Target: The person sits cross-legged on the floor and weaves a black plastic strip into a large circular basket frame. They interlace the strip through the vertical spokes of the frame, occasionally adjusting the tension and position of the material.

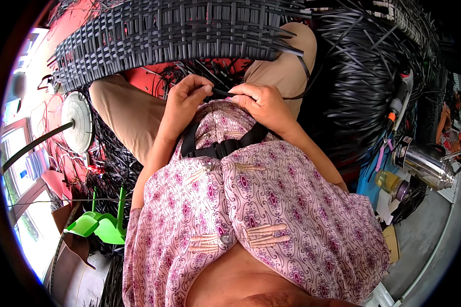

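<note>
Mostly hidden: black strip [221, 92] | pinched between both hands [225, 97]

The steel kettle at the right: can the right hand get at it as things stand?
Probably not at once: the right hand pinches a black strip with the left hand, and the kettle stands far off to the side.

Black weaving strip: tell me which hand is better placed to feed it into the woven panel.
Probably the right hand: it pinches the black strip and lies nearer the woven panel's loose ends; the left hand only steadies it.
</note>
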The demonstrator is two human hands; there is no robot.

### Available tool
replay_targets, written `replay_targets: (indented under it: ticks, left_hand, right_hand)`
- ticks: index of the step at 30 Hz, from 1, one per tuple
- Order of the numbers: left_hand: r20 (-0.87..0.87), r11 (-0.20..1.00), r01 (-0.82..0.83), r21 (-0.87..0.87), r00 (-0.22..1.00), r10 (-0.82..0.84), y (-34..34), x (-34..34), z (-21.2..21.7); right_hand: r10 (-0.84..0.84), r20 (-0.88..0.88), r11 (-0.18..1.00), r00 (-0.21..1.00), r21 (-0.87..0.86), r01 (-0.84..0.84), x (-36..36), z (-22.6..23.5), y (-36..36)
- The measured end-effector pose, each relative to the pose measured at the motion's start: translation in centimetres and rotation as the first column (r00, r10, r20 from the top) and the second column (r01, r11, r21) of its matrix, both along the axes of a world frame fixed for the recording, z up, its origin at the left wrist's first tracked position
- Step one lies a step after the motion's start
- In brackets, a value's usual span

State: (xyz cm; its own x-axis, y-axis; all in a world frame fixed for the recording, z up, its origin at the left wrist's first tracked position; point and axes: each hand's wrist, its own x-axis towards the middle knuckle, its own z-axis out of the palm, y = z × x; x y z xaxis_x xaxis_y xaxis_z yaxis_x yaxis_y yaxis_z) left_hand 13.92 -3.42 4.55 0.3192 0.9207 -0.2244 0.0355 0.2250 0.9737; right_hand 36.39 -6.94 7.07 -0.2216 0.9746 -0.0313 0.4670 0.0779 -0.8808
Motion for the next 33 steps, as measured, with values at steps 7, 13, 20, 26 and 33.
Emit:
replay_targets:
  ticks: [7, 13, 20, 26, 33]
  left_hand:
    - [0.058, 0.998, -0.026, -0.061, 0.998, 0.030, -0.1, 0.9, 0.9]
    - [0.038, 0.998, 0.034, 0.061, 0.999, -0.037, 0.1, 2.5, 2.3]
    - [-0.132, 0.976, 0.064, 0.208, 0.991, -0.036, 0.4, 3.5, 3.6]
    - [-0.162, 0.959, 0.107, 0.261, 0.985, -0.066, 0.7, 4.1, 3.8]
    - [-0.228, 0.932, 0.176, 0.318, 0.968, -0.105, 1.8, 5.1, 4.1]
  right_hand:
    - [-0.036, 0.137, 0.995, 0.990, 0.096, 0.023, 0.6, -0.2, -0.1]
    - [-0.073, 0.052, 0.984, 0.996, 0.166, 0.064, -0.2, 0.4, 0.2]
    - [-0.126, 0.081, 0.961, 0.989, 0.259, 0.102, 0.0, 0.3, 0.4]
    - [-0.171, 0.056, 0.950, 0.984, 0.273, 0.149, 0.4, -0.1, 0.4]
    - [-0.234, -0.002, 0.951, 0.972, 0.207, 0.229, 1.1, 0.3, 0.8]
